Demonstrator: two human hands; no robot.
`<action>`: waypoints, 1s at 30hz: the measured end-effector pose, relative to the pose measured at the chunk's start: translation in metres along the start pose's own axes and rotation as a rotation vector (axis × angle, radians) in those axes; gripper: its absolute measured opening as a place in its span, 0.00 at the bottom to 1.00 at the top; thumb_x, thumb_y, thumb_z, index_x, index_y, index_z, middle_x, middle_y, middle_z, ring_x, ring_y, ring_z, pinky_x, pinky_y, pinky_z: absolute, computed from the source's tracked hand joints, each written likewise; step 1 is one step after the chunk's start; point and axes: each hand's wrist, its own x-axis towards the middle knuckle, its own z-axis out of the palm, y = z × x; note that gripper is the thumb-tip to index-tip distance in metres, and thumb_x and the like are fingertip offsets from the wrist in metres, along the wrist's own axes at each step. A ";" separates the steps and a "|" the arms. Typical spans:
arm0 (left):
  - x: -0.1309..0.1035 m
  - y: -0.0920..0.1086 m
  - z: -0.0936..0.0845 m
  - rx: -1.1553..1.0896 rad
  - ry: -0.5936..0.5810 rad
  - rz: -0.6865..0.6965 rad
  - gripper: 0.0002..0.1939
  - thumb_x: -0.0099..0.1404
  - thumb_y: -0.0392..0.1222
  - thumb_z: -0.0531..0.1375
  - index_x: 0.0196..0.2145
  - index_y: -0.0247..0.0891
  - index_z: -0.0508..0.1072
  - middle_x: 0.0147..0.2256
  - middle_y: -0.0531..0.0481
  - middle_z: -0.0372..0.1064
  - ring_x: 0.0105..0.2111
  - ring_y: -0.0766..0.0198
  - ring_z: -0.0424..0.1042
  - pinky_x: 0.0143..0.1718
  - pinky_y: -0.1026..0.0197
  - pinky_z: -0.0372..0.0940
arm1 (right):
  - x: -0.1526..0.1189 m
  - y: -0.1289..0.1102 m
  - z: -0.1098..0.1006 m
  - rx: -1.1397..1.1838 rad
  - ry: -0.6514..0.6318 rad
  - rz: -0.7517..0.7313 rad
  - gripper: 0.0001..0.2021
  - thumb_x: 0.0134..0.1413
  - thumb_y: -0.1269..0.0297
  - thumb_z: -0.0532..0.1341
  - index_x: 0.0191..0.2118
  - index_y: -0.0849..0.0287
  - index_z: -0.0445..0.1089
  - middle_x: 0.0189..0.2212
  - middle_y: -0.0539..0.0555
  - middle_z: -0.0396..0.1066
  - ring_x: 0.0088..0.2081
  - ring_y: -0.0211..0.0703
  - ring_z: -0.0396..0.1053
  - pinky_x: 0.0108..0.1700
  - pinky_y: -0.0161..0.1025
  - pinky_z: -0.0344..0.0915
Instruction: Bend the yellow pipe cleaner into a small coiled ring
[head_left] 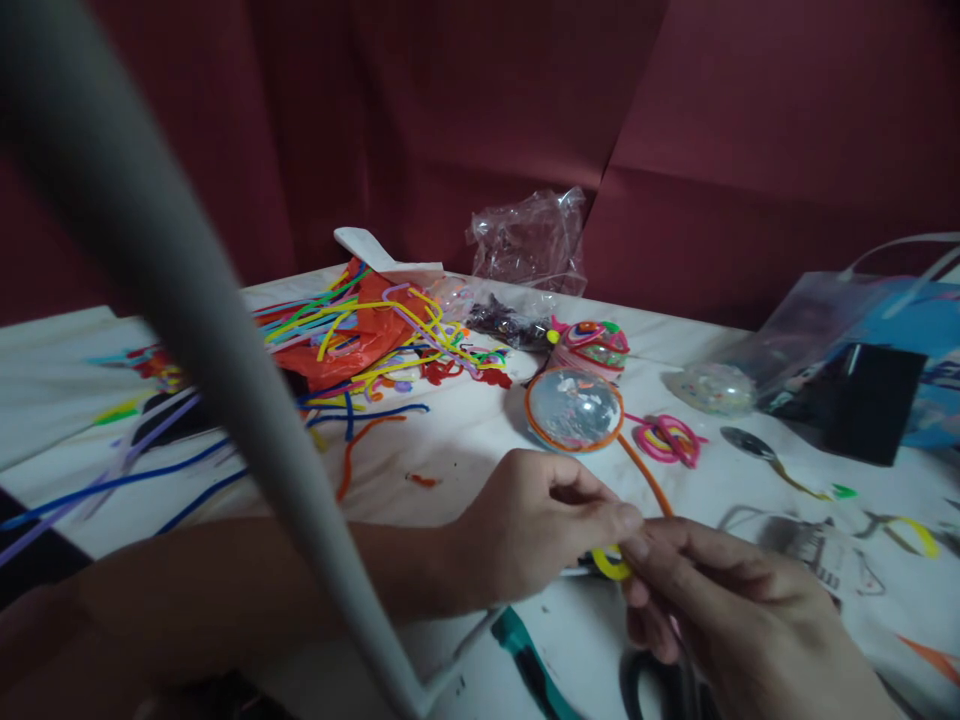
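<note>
My left hand point(536, 525) reaches in from the left, its thumb and fingers pinched on a small yellow loop point(611, 563). Fingertip to fingertip with it, my right hand point(720, 600) grips the other side of the same yellow loop. Just beyond my hands lies a clear round dome point(576, 408) edged in orange pipe cleaner. From its rim an orange strip point(645, 475) runs down behind my fingers. A pink and orange coiled shape point(669, 440) rests to the right of the dome. Under my hands, black scissor handles point(641, 685) show in part.
Colourful pipe cleaners point(337, 340) are heaped at the back left, near a crumpled clear bag point(529, 245). A decorated ball point(592, 345) sits behind the dome. A spoon point(750, 443) and a black box point(874, 403) are on the right. A grey pole point(225, 370) crosses the left foreground.
</note>
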 end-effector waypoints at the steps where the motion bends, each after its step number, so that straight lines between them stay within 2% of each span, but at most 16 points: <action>1: 0.001 0.002 -0.002 0.031 -0.021 0.012 0.07 0.55 0.39 0.60 0.24 0.32 0.71 0.21 0.55 0.64 0.22 0.73 0.62 0.23 0.70 0.55 | 0.000 0.000 -0.001 -0.039 -0.036 0.025 0.19 0.45 0.49 0.67 0.20 0.61 0.72 0.13 0.51 0.67 0.15 0.34 0.61 0.19 0.29 0.58; 3: 0.004 0.005 -0.006 0.115 -0.064 0.013 0.05 0.55 0.37 0.60 0.24 0.32 0.71 0.22 0.55 0.65 0.23 0.73 0.63 0.24 0.70 0.57 | 0.001 -0.001 -0.003 -0.109 -0.084 0.054 0.21 0.47 0.47 0.65 0.19 0.61 0.71 0.12 0.52 0.67 0.15 0.33 0.60 0.19 0.29 0.56; 8: 0.011 0.009 -0.018 0.310 -0.217 -0.114 0.05 0.54 0.38 0.60 0.25 0.32 0.71 0.17 0.56 0.63 0.18 0.72 0.63 0.18 0.71 0.57 | 0.000 -0.002 0.001 -0.134 -0.101 0.040 0.22 0.47 0.44 0.64 0.19 0.61 0.70 0.12 0.51 0.66 0.15 0.33 0.60 0.19 0.29 0.55; 11: 0.011 0.009 -0.018 0.362 -0.214 -0.118 0.06 0.55 0.38 0.59 0.24 0.33 0.69 0.15 0.58 0.60 0.15 0.74 0.60 0.15 0.73 0.53 | 0.001 -0.001 0.001 -0.125 -0.087 0.042 0.21 0.47 0.46 0.65 0.19 0.61 0.71 0.12 0.52 0.66 0.15 0.33 0.60 0.19 0.29 0.56; 14: 0.008 0.008 -0.011 0.274 -0.122 -0.141 0.06 0.57 0.37 0.58 0.25 0.34 0.67 0.15 0.59 0.59 0.14 0.74 0.59 0.14 0.73 0.54 | 0.004 -0.003 0.000 -0.030 -0.051 0.035 0.19 0.45 0.49 0.67 0.21 0.62 0.73 0.14 0.52 0.68 0.16 0.34 0.62 0.19 0.29 0.58; 17: 0.004 0.007 -0.001 0.087 -0.040 -0.132 0.05 0.58 0.35 0.57 0.25 0.34 0.65 0.15 0.59 0.60 0.14 0.74 0.59 0.15 0.73 0.56 | 0.004 -0.009 0.000 0.122 -0.039 0.017 0.15 0.42 0.53 0.70 0.23 0.62 0.75 0.17 0.53 0.70 0.16 0.34 0.63 0.20 0.30 0.62; 20: 0.002 0.006 0.004 -0.102 0.007 -0.120 0.07 0.57 0.33 0.58 0.23 0.34 0.64 0.14 0.59 0.61 0.14 0.75 0.60 0.16 0.73 0.57 | 0.003 -0.011 -0.002 0.163 -0.060 0.005 0.14 0.41 0.55 0.71 0.24 0.62 0.76 0.21 0.55 0.72 0.18 0.36 0.65 0.20 0.31 0.63; 22: 0.002 0.007 0.004 -0.176 0.000 -0.146 0.08 0.57 0.33 0.59 0.22 0.33 0.64 0.15 0.58 0.63 0.14 0.74 0.62 0.18 0.72 0.59 | 0.002 -0.010 -0.005 0.119 -0.059 0.005 0.14 0.42 0.54 0.70 0.24 0.62 0.75 0.21 0.56 0.72 0.20 0.38 0.66 0.21 0.31 0.63; 25: 0.004 0.006 0.002 -0.195 -0.077 -0.170 0.10 0.55 0.38 0.62 0.22 0.32 0.66 0.16 0.56 0.64 0.16 0.74 0.64 0.19 0.71 0.60 | 0.002 -0.008 -0.010 0.067 -0.018 0.009 0.15 0.42 0.53 0.70 0.25 0.62 0.75 0.20 0.55 0.71 0.21 0.39 0.67 0.22 0.32 0.64; 28: 0.005 0.004 0.001 -0.183 -0.130 -0.156 0.16 0.48 0.45 0.68 0.24 0.32 0.67 0.18 0.56 0.66 0.17 0.74 0.65 0.20 0.71 0.61 | 0.003 -0.012 -0.007 0.112 0.031 -0.008 0.15 0.37 0.53 0.72 0.24 0.61 0.76 0.17 0.55 0.71 0.18 0.39 0.67 0.20 0.32 0.64; 30: 0.005 0.001 0.002 -0.170 -0.127 -0.171 0.18 0.44 0.46 0.69 0.24 0.32 0.67 0.18 0.57 0.65 0.17 0.74 0.64 0.20 0.70 0.61 | 0.002 -0.017 -0.002 0.192 0.049 -0.036 0.14 0.34 0.55 0.73 0.22 0.61 0.76 0.15 0.54 0.70 0.17 0.38 0.66 0.19 0.31 0.63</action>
